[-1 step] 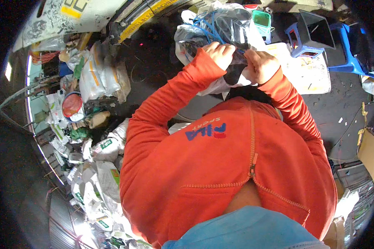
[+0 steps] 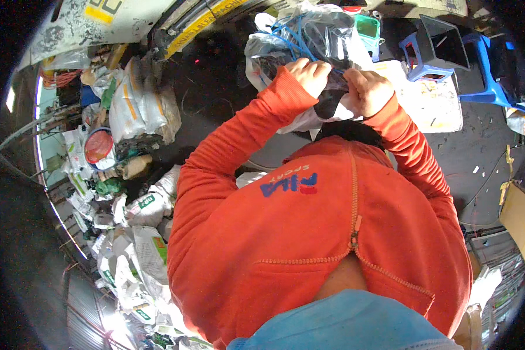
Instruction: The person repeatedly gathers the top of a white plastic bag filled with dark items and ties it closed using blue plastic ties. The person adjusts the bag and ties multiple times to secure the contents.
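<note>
In front of me stands a clear plastic bag [image 2: 331,44] with dark contents showing through, set inside a white sack [image 2: 356,41]. Blue plastic string [image 2: 298,36] lies across the bag's top in several strands and runs down to my left hand [image 2: 309,77]. That hand is closed, its fingers curled round the string at the bag's near side. Close by on the right, my right hand [image 2: 368,93] is also closed, thumb and fingers pinched together. A short bit of blue string shows between both hands. White sack material hangs below my right hand. The fingertips are partly hidden.
Beyond the right hand are a green plastic basket [image 2: 367,27], a flat white sack [image 2: 437,108], and a blue stool [image 2: 429,71] bearing a dark box [image 2: 443,41]. Another blue stool [image 2: 485,76] stands farther right. Full white sacks [image 2: 134,105] and a red-topped bucket [image 2: 100,146] crowd the left.
</note>
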A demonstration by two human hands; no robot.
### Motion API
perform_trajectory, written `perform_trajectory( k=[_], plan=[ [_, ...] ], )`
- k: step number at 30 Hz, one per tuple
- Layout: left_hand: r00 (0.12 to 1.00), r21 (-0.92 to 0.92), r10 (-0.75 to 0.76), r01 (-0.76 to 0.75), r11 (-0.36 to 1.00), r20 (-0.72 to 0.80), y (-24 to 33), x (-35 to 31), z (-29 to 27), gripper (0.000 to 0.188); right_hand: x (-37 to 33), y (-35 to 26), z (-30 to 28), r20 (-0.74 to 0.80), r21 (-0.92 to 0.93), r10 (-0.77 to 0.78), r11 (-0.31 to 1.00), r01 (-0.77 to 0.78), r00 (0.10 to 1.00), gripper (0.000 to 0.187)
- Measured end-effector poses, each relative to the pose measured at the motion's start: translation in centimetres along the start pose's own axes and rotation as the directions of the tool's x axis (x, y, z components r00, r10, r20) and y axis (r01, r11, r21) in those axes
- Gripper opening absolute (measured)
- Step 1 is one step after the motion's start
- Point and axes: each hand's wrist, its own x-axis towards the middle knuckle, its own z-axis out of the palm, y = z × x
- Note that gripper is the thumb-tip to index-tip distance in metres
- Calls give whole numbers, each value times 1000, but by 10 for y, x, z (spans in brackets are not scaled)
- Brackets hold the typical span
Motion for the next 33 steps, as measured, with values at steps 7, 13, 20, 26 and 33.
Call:
perform_trajectory(
  k=[7, 13, 20, 26, 33],
  plan=[
    [1000, -18, -1, 1, 1000, -15, 1, 11, 10, 13, 28, 15, -13, 20, -83, -79, 993, 80, 997, 17],
    [993, -270, -27, -6, 963, -118, -7, 13, 3, 30, 14, 1, -15, 66, 47, -283, 959, 281, 957, 20],
    [937, -154, -133, 87, 984, -324, 5, -2, -20, 31, 25, -17, -13, 60, 204, -264, 947, 247, 963, 9],
    [919, -530, -309, 140, 836, -245, -37, -8, -46, 33, 95, -36, -27, 275, 562, -135, 826, -45, 952, 8],
    [511, -794, -776, 260, 550, -370, -31, 21, -14, 17, 202, 8, -12, 470, 715, -376, 692, -95, 799, 12]
  ],
)
